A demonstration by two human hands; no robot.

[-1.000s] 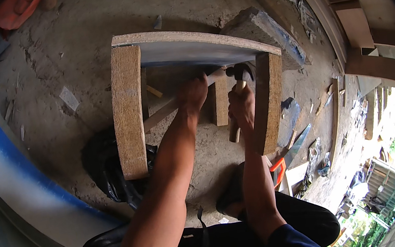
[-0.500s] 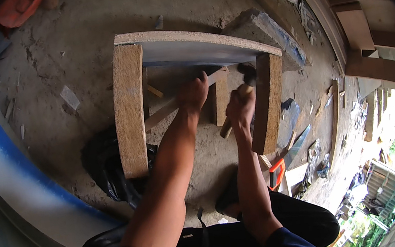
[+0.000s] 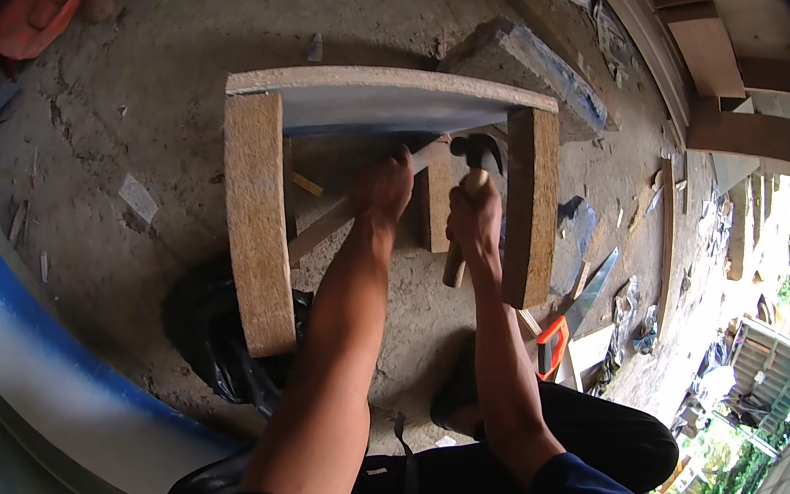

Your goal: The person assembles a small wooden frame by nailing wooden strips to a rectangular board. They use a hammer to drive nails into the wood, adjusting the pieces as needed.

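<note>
A three-sided wooden frame (image 3: pixel 261 225), with two thick rough legs and a board across its far side, stands in front of me. Inside it, my left hand (image 3: pixel 384 188) is closed over a thin wooden strip (image 3: pixel 322 231) that runs slantwise; the far side of its fingers is hidden. To its right, my right hand (image 3: pixel 476 213) grips the wooden handle of a claw hammer (image 3: pixel 475 153). The dark hammer head is raised near the inner side of the right leg. A short wood block (image 3: pixel 440 205) shows between my two hands, beyond the strip's near side.
A handsaw (image 3: pixel 593 292) with an orange handle lies right of the frame. Behind the frame's right corner sits a rough block (image 3: pixel 533 76). A black plastic bag (image 3: pixel 210 334) lies at the left leg. Along the left stretches a blue-and-white curved surface (image 3: pixel 33 328); scraps litter the concrete floor.
The hammer head has shifted a little left, away from the right leg, and its claw now shows clearly. My left hand stays on the strip.
</note>
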